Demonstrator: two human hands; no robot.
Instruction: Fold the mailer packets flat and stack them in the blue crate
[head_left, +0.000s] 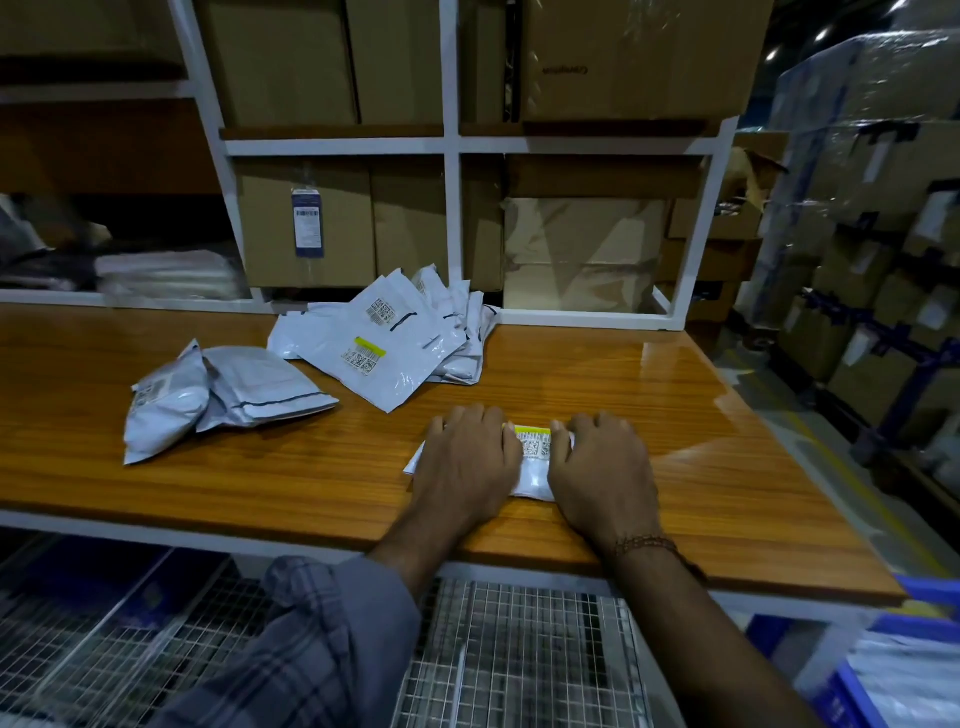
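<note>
Mailer packet, folded, on wooden table near its front edge, long axis left-right, pinned under both palms: left hand and right hand, fingers loosely spread, pressing; blue crate low right, nearer right hand.

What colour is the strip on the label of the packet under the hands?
Yellow: the strip runs along the label's top edge on the folded packet, seen in the head view.
</note>
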